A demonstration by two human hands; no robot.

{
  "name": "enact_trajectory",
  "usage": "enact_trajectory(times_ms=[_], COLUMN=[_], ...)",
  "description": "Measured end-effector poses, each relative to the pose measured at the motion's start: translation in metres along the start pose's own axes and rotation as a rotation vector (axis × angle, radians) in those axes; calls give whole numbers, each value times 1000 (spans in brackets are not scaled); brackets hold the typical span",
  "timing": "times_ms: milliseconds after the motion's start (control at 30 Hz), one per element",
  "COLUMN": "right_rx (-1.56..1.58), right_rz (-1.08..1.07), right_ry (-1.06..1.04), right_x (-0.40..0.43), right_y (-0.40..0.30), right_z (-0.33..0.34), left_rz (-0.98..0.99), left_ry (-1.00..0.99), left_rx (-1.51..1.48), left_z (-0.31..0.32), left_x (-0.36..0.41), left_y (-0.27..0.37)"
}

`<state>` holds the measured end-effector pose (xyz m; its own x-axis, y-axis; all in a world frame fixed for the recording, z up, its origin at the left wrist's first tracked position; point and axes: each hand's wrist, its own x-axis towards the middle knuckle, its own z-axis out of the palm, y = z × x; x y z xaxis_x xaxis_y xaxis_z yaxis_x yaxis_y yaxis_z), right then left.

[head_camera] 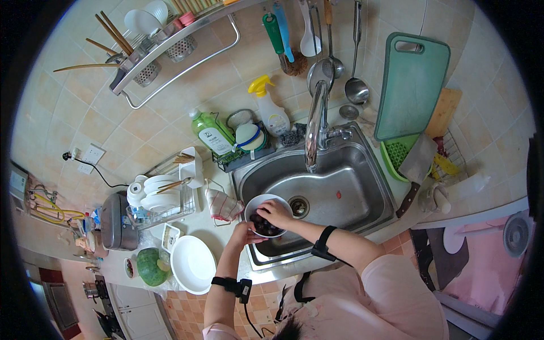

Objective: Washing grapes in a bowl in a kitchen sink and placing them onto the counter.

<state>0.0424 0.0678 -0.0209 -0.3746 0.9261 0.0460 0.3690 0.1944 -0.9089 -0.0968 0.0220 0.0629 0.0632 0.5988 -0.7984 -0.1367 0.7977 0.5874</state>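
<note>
A white bowl point(276, 198) with dark round fruit point(264, 226) in it is over the left part of the stainless steel sink point(331, 216). My left hand point(246, 233) holds the bowl from the near left side, fingers under its rim. My right hand point(275, 213) reaches into the bowl with its fingers on the fruit; whether they grip a piece is hidden. The chrome faucet point(312, 140) stands behind the bowl, and no water stream shows. A small red scrap point(338, 194) lies on the sink floor, right of the drain point(298, 206).
Left of the sink are a striped cloth point(223, 205), a large white basin point(193, 264), a watermelon point(152, 267) and a dish rack point(187, 206) with bowls. A cleaver point(418, 159) leans at the right, its handle near the sink's edge. Bottles stand behind the sink.
</note>
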Motion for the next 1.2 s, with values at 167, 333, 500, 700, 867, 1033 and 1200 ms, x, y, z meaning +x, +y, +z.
enact_trajectory(times_ms=[167, 333, 500, 700, 867, 1033, 1200], right_rx=[-92, -122, -169, 26, 84, 160, 200], right_rz=[55, 10, 4, 8, -43, -69, -72], right_ry=[79, 230, 292, 391, 403, 420, 420], right_x=[-15, -21, -22, -22, -20, -17, -17], right_y=[-11, -16, -34, -32, -37, -35, -36], right_z=[9, 13, 9, 15, 13, 20, 22], left_rz=[10, 106, 199, 347, 426, 467, 467], left_ry=[94, 176, 254, 413, 461, 551, 617], left_rx=[41, 147, 311, 657, 879, 1017, 1153], left_z=[4, 29, 27, 47, 63, 57, 54], left_x=[5, -10, -8, -24, -39, -28, -26], left_y=[-6, 8, 8, 17, 29, 24, 25])
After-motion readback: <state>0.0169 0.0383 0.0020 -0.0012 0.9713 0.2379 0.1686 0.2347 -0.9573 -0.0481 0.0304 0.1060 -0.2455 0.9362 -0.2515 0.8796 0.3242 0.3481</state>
